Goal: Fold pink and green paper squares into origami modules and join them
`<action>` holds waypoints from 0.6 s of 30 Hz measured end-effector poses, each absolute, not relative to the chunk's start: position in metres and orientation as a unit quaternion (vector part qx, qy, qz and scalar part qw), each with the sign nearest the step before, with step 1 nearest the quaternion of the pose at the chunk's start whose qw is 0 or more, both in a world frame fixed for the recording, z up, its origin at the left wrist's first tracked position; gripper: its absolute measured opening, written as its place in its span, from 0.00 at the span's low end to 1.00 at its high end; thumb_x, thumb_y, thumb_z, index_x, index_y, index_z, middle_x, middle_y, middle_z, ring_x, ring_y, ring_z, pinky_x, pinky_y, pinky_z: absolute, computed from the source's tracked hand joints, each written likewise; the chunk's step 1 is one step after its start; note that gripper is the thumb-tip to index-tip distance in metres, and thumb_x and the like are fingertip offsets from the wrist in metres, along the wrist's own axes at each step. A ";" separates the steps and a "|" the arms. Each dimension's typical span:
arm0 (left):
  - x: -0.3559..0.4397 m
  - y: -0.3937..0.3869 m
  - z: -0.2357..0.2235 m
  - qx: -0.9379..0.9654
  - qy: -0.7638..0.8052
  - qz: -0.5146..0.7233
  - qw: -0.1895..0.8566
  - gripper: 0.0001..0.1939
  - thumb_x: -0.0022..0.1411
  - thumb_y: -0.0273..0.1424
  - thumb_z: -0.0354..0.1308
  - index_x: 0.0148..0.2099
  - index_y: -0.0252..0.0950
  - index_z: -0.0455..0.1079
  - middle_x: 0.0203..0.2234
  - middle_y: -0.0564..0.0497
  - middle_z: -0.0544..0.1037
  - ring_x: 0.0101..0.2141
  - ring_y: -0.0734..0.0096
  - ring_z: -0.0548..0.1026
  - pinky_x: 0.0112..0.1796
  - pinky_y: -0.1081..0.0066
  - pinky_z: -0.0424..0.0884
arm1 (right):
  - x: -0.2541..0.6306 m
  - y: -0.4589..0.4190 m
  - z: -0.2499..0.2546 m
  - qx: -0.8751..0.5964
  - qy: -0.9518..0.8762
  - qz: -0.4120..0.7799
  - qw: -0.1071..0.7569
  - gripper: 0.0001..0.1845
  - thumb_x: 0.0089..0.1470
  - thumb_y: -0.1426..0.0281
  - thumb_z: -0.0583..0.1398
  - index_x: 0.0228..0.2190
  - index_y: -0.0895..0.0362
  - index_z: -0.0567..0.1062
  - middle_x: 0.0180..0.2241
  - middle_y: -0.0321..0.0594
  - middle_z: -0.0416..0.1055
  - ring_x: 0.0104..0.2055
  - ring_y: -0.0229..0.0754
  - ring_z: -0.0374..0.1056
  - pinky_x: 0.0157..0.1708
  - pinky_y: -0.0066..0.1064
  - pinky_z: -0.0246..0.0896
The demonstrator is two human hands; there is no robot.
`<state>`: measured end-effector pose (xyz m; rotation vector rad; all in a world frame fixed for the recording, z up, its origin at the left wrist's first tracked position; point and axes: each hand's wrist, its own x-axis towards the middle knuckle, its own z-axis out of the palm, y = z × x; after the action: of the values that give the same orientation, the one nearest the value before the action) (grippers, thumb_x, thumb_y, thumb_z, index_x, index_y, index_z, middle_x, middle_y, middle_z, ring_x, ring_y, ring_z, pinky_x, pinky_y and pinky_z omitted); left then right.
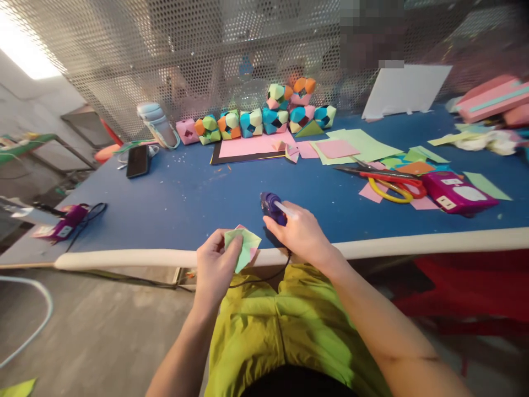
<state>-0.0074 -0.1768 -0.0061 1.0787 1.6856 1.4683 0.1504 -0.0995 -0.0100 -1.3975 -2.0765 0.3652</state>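
Note:
My left hand (215, 263) pinches a small folded paper piece (244, 246), light green with pink edges, just over the table's near edge. My right hand (301, 234) is wrapped round a purple glue gun (270, 205) with a white glue stick at its back; the gun rests on the blue table (173, 204) right beside the folded piece. A black cord runs from the gun down over the edge. My lap in yellow-green shorts shows below.
A row of coloured paper cubes (256, 118) stands at the back with pink and green sheets (343, 146) in front. Scissors (388, 184) and a magenta glue gun (457, 193) lie right. A black phone (138, 160) and another purple device (66, 220) lie left. Perforated metal screen behind.

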 end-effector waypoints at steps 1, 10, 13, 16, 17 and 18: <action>-0.009 -0.177 -0.005 0.415 0.643 0.557 0.322 0.09 0.52 0.36 0.62 0.29 0.34 0.73 0.29 0.50 0.79 0.26 0.74 0.71 0.26 0.78 0.67 | 0.150 -0.099 -0.009 -0.528 -0.775 0.166 0.306 0.10 0.55 0.64 0.56 0.32 0.58 0.72 0.30 0.44 0.73 0.33 0.47 0.69 0.34 0.34 0.62; -0.029 -0.165 -0.003 0.451 0.676 0.516 0.271 0.08 0.51 0.33 0.59 0.25 0.34 0.69 0.18 0.57 0.68 0.22 0.77 0.64 0.23 0.78 0.60 | 0.161 -0.139 -0.004 -0.397 -0.764 0.232 0.453 0.05 0.55 0.68 0.57 0.33 0.57 0.70 0.25 0.36 0.70 0.23 0.36 0.64 0.25 0.27 0.59; -0.032 -0.161 -0.001 0.466 0.679 0.505 0.259 0.08 0.51 0.32 0.58 0.24 0.34 0.68 0.18 0.57 0.67 0.22 0.78 0.63 0.24 0.79 0.60 | 0.161 -0.148 -0.003 -0.331 -0.804 0.188 0.457 0.05 0.57 0.69 0.56 0.30 0.56 0.67 0.25 0.36 0.69 0.23 0.35 0.63 0.24 0.26 0.58; -0.031 -0.160 0.001 0.470 0.677 0.501 0.265 0.08 0.52 0.33 0.58 0.25 0.34 0.68 0.18 0.57 0.68 0.23 0.78 0.64 0.24 0.79 0.60 | 0.158 -0.149 -0.003 -0.294 -0.833 0.136 0.448 0.05 0.59 0.70 0.54 0.30 0.56 0.65 0.25 0.36 0.67 0.24 0.36 0.62 0.25 0.27 0.58; -0.030 -0.160 0.002 0.471 0.676 0.500 0.267 0.08 0.52 0.33 0.58 0.25 0.34 0.68 0.18 0.57 0.69 0.22 0.78 0.64 0.24 0.79 0.60 | 0.157 -0.148 -0.004 -0.286 -0.840 0.123 0.445 0.04 0.59 0.70 0.54 0.31 0.56 0.65 0.25 0.36 0.67 0.24 0.36 0.62 0.25 0.27 0.58; -0.030 -0.161 0.003 0.473 0.676 0.498 0.268 0.09 0.52 0.34 0.58 0.25 0.34 0.68 0.18 0.57 0.69 0.22 0.78 0.64 0.24 0.79 0.59 | 0.155 -0.147 -0.006 -0.280 -0.845 0.110 0.442 0.04 0.59 0.70 0.54 0.31 0.56 0.65 0.25 0.36 0.67 0.24 0.36 0.62 0.26 0.28 0.58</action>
<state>-0.0296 -0.1606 0.0032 1.2759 1.8231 1.3447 0.1555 -0.1475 -0.0058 -0.6941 -2.0981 0.2734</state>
